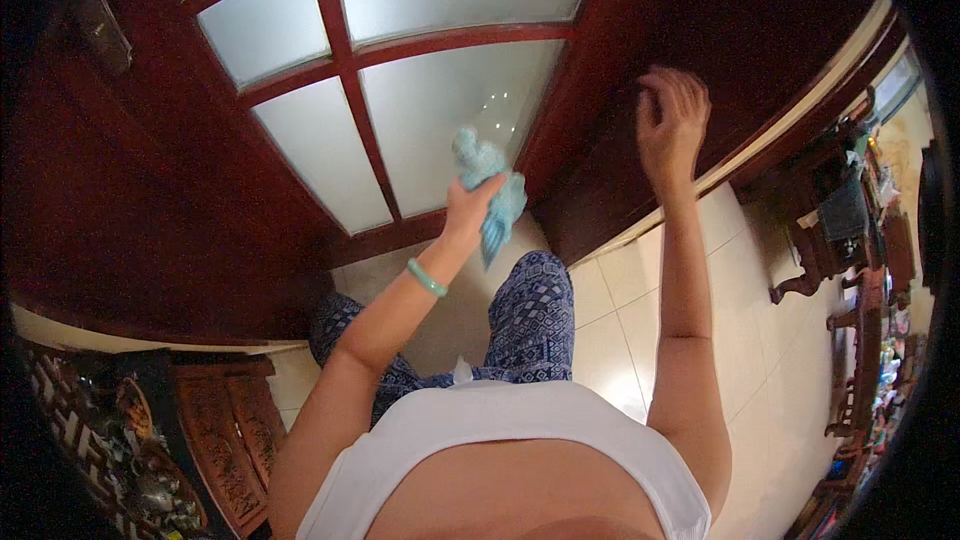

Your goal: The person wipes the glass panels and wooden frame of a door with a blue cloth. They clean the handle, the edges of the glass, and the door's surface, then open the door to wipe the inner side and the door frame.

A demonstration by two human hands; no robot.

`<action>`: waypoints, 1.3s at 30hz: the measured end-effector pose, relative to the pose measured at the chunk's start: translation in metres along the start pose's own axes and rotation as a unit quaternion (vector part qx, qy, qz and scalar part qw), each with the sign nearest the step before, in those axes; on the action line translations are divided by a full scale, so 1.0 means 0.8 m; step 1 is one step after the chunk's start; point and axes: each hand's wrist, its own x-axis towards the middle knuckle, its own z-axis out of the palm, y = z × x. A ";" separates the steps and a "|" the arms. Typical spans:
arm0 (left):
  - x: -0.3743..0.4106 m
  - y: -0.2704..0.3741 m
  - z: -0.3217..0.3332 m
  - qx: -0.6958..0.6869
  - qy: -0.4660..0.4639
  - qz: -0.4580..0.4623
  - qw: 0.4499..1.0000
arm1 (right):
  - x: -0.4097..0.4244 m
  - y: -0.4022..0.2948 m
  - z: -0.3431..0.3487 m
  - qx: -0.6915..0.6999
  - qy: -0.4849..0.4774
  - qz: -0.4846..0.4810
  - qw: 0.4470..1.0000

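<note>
My left hand (470, 206), with a pale green bangle (427, 278) on its wrist, grips a bunched light-blue cloth (495, 174). Cloth spills out above and below the fist, its edges blurred. Behind it stands a dark red wooden door (555, 127) with frosted glass panes (450, 101). The cloth is in front of the lower right pane; whether it touches the glass I cannot tell. My right hand (673, 109) is raised before the dark wooden panel (622, 165) on the right, fingers loosely curved, thumb apart, nothing in it.
Pale floor tiles (600, 300) run underfoot and to the right. Carved wooden furniture (806, 262) with items on it lines the far right. A carved wooden cabinet (229, 435) stands at lower left. A metal door plate (105, 26) is at upper left.
</note>
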 end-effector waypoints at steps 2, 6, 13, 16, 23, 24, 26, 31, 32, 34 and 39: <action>0.040 0.016 0.041 0.049 -0.023 0.147 0.988 | 0.038 0.032 -0.029 -0.109 0.048 -0.049 0.992; 0.103 0.051 0.126 0.197 0.059 0.411 0.888 | 0.058 0.087 -0.085 -0.200 0.083 -0.095 0.972; 0.095 0.038 0.189 0.292 0.118 0.521 0.793 | 0.026 0.128 -0.116 -0.241 0.039 -0.078 0.967; 0.105 0.034 0.184 0.375 0.138 0.526 0.751 | 0.022 0.113 -0.101 -0.210 0.075 -0.078 0.972; 0.113 0.034 0.152 0.502 0.116 0.519 0.682 | 0.015 0.108 -0.049 -0.234 0.137 -0.047 0.961; 0.117 0.029 0.148 0.511 0.111 0.516 0.679 | 0.015 0.113 -0.046 -0.245 0.136 -0.050 0.959; 0.118 0.017 0.138 0.541 0.098 0.490 0.676 | 0.016 0.117 -0.038 -0.242 0.144 -0.055 0.958; 0.122 -0.081 0.069 0.583 0.082 0.406 0.699 | 0.022 0.119 -0.036 -0.238 0.158 -0.076 0.955; 0.125 -0.107 0.053 0.586 0.068 0.386 0.709 | 0.016 0.123 -0.036 -0.261 0.150 -0.072 0.951; 0.138 -0.156 0.021 0.604 0.055 0.357 0.710 | 0.012 0.130 -0.034 -0.271 0.141 -0.082 0.949; 0.180 -0.242 -0.057 0.630 0.027 0.324 0.705 | 0.000 0.152 -0.008 -0.272 0.110 -0.070 0.954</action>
